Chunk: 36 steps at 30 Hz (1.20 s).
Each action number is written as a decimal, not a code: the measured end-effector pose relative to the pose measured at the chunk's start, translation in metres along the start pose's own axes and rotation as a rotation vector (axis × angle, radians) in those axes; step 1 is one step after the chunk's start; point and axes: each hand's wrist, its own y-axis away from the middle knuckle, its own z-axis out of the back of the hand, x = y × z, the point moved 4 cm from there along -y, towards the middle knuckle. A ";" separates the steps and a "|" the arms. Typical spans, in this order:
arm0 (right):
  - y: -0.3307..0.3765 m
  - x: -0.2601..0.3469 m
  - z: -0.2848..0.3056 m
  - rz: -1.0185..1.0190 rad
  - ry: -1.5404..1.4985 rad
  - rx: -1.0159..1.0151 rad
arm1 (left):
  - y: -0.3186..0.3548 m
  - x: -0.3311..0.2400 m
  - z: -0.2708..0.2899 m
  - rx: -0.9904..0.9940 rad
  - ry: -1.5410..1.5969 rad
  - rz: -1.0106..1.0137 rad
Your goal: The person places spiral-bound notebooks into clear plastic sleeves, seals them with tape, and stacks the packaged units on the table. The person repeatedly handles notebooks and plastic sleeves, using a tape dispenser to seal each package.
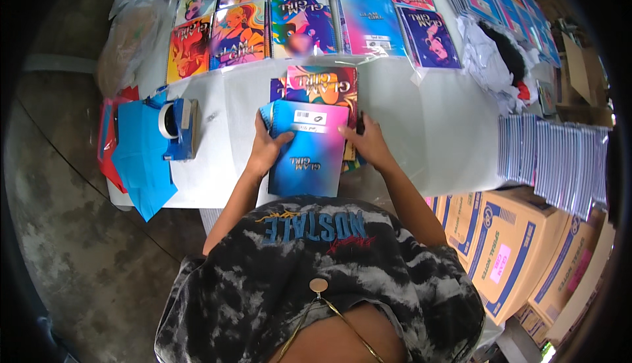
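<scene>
Blue-pink notebook sits mid-frame on the white bench, atop a small stack of colourful ones. Left hand fingers clamped on its left edge, thumb on cover; right hand fingers together, pressed at right edge. Best approach, imo: keep both edges square w/ the stack, spirals aligned, grip light. Tape dispenser at left.

Hands: left hand and right hand grip a blue-pink notebook by its sides.
Beneath: a colourful notebook — partly covered.
Left: tape dispenser on white table.
</scene>
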 end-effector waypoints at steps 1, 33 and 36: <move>-0.005 0.006 0.000 -0.001 -0.001 0.018 | -0.001 0.004 0.000 -0.008 0.001 0.005; 0.082 0.040 0.000 0.702 -0.777 -0.225 | 0.048 -0.034 -0.039 0.254 0.442 -0.598; 0.078 0.039 0.003 0.649 -0.606 -0.343 | 0.051 -0.022 -0.040 0.137 0.341 -0.585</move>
